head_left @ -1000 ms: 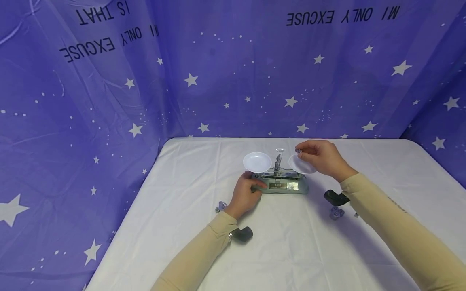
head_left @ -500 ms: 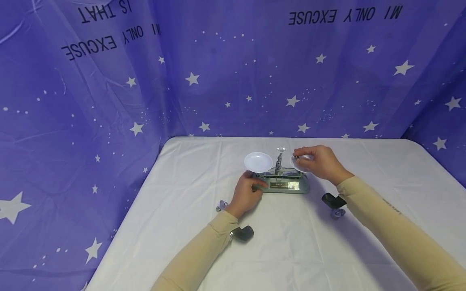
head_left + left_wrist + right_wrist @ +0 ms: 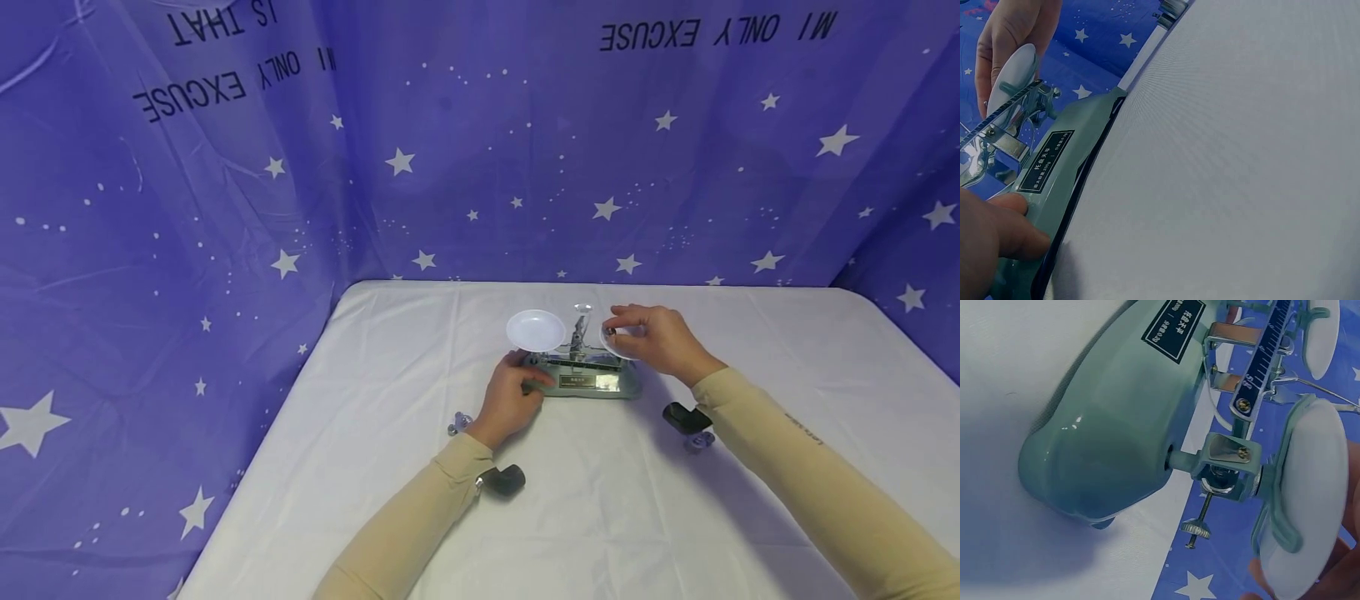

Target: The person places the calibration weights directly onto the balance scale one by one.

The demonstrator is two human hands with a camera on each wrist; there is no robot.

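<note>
A green tray balance (image 3: 558,389) with two white pans stands on the table. My left hand (image 3: 512,400) grips the left end of its base; in the left wrist view the thumb and a finger (image 3: 1022,240) press on the green surface. My right hand (image 3: 666,343) is at the right pan (image 3: 1310,500), pinching a small shiny metal weight (image 3: 609,331) between thumb and fingers, low over the dish. Whether the weight touches the dish, I cannot tell. The left pan (image 3: 536,331) has nothing on it. In the right wrist view, fingers are partly hidden behind the right pan.
Small metal weights (image 3: 460,423) lie left of my left wrist, and more weights (image 3: 699,442) stand below my right wrist. A white cloth (image 3: 585,500) covers the table. Blue star-printed curtains (image 3: 480,150) hang behind and at the sides. Black wrist cameras (image 3: 504,481) hang from both arms.
My right hand has lowered with the weight from above the right pan to close over it. The left hand keeps its hold on the base.
</note>
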